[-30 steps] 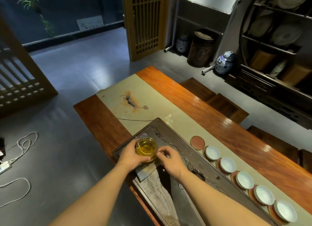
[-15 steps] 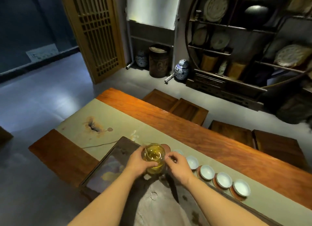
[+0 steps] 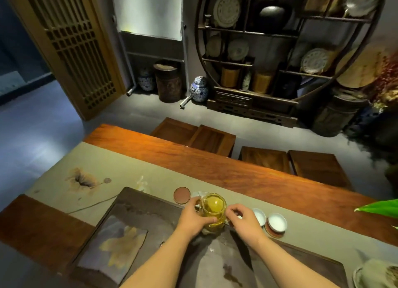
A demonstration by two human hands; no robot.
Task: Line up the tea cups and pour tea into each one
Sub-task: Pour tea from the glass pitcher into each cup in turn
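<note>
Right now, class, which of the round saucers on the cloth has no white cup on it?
The reddish-brown saucer just left of the glass pitcher is bare. The saucer at the right carries a white cup.

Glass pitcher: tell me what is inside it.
The glass pitcher holds yellow tea, seen through its wall. The left hand covers its lower left side, so the tea's exact level is hidden.

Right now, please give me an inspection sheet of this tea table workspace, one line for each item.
Surface: wooden table with beige runner and dark tea tray.
Job's things: glass pitcher of yellow tea; two white cups in clear view; one bare coaster.
Clutter: green leaf at right edge.
Grippers: left hand grips the pitcher; right hand touches its side.
Cables: nothing seen.
Surroundings: round shelf, stools, jars.
</note>
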